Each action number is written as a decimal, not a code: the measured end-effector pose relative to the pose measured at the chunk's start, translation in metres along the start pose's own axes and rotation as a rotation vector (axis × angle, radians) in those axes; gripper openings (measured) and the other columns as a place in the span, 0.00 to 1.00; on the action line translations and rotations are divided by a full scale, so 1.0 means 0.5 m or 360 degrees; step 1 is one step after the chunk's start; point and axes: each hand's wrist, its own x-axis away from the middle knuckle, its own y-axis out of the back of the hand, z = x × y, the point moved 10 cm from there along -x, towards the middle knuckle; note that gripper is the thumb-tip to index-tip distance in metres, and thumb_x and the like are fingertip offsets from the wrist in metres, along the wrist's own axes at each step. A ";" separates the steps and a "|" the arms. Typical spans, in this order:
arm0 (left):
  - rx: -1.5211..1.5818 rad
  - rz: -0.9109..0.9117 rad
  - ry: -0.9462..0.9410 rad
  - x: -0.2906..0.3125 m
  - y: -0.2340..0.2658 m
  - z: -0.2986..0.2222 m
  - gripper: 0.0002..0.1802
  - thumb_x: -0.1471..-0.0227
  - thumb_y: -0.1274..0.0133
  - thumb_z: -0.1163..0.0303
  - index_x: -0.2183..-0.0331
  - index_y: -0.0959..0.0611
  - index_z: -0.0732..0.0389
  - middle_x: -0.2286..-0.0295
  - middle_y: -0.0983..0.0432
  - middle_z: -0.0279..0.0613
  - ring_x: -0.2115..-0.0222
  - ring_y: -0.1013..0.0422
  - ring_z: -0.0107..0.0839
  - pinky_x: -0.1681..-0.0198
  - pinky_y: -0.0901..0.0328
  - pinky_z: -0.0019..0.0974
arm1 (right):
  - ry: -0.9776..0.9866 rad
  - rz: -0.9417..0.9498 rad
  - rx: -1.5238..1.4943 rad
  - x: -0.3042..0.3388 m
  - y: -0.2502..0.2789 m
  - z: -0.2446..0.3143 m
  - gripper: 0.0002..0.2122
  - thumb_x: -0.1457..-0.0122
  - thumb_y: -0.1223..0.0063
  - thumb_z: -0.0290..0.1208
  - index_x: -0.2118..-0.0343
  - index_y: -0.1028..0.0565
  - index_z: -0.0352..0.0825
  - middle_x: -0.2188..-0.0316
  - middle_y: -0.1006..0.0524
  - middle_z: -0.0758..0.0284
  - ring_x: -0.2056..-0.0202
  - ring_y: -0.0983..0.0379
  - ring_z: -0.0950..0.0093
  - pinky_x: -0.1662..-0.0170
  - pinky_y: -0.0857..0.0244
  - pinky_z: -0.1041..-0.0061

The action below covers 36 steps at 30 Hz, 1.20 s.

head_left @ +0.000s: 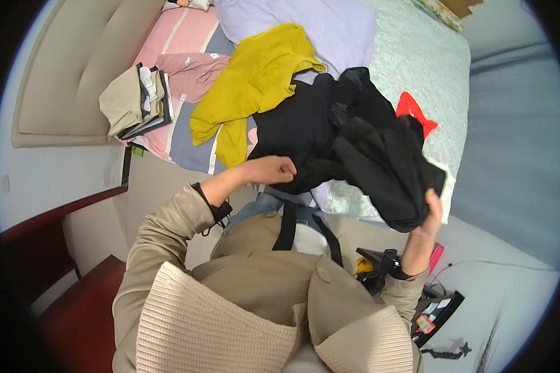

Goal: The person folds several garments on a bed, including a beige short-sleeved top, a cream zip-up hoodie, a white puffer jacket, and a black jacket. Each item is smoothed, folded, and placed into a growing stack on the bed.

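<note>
A rumpled black garment [379, 165] spreads over the front edge of the bed, one part bunched up at the right. My right hand [432, 211] is closed around that bunched end, with the thumb on the outer side. At the garment's left edge, my left hand [272, 170] has its fingers curled; what they pinch, if anything, is hidden. A mustard-yellow garment [255, 78] lies crumpled just beyond my left hand, partly against the black cloth. Past the black garment, a small red cloth [415, 115] shows on the bed.
A stack of folded clothes [127, 102] sits by the padded headboard [84, 68], beside a dusty-pink garment [196, 71]. A lilac quilt [305, 25] covers the far middle of the bed. A dark red chair [84, 304] stands at lower left, and an open black case [438, 317] at lower right.
</note>
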 end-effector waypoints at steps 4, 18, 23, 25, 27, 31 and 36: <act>0.0091 -0.0120 -0.0274 0.023 0.036 -0.066 0.17 0.51 0.48 0.69 0.59 0.28 0.65 0.69 0.29 0.33 0.71 0.34 0.17 0.66 0.38 0.21 | 0.0174 -0.0003 -0.0026 0.077 -0.005 0.087 0.22 0.42 0.57 0.34 0.49 0.40 0.24 0.51 0.34 0.54 0.51 0.35 0.64 0.47 0.41 0.66; -0.0464 -0.0282 -0.1380 0.125 -0.068 -0.513 0.12 0.57 0.50 0.74 0.66 0.27 0.66 0.67 0.29 0.47 0.60 0.33 0.41 0.56 0.40 0.37 | 0.0342 0.0182 0.0080 0.175 -0.118 0.167 0.21 0.39 0.62 0.38 0.52 0.36 0.22 0.54 0.31 0.54 0.55 0.31 0.67 0.51 0.38 0.70; 0.0384 -0.0447 -0.1093 0.134 0.046 -0.525 0.08 0.49 0.59 0.75 0.70 0.26 0.66 0.76 0.28 0.34 0.72 0.34 0.22 0.66 0.38 0.28 | 0.0276 -0.0223 0.0376 0.153 -0.048 0.158 0.19 0.40 0.58 0.37 0.56 0.32 0.23 0.59 0.27 0.57 0.60 0.29 0.70 0.55 0.36 0.74; 0.0479 -0.0476 -0.1117 0.148 0.055 -0.539 0.11 0.47 0.59 0.70 0.70 0.26 0.68 0.75 0.29 0.34 0.73 0.35 0.20 0.68 0.38 0.26 | 0.0337 -0.0214 0.0357 0.138 -0.035 0.145 0.18 0.41 0.57 0.37 0.57 0.32 0.23 0.61 0.27 0.58 0.61 0.29 0.71 0.57 0.35 0.74; 0.0570 -0.0438 -0.0948 0.146 0.057 -0.541 0.13 0.47 0.59 0.67 0.70 0.26 0.69 0.75 0.28 0.34 0.73 0.35 0.20 0.68 0.38 0.25 | 0.0346 -0.0246 0.0309 0.114 -0.013 0.129 0.18 0.41 0.56 0.36 0.59 0.31 0.22 0.63 0.26 0.58 0.63 0.28 0.71 0.59 0.34 0.74; 0.0937 -0.0486 -0.0655 0.157 0.076 -0.541 0.16 0.47 0.58 0.64 0.69 0.25 0.69 0.73 0.26 0.40 0.73 0.31 0.25 0.69 0.36 0.28 | 0.0272 -0.0280 -0.0063 0.070 0.035 0.091 0.16 0.43 0.53 0.33 0.59 0.31 0.22 0.62 0.26 0.56 0.63 0.27 0.69 0.59 0.33 0.73; 0.1270 -0.0536 -0.0672 0.178 0.122 -0.592 0.15 0.45 0.58 0.65 0.69 0.25 0.68 0.73 0.26 0.44 0.75 0.29 0.31 0.69 0.32 0.34 | 0.0045 -0.0542 0.0450 0.059 0.068 0.061 0.18 0.42 0.56 0.36 0.53 0.33 0.28 0.63 0.27 0.63 0.61 0.31 0.74 0.55 0.38 0.76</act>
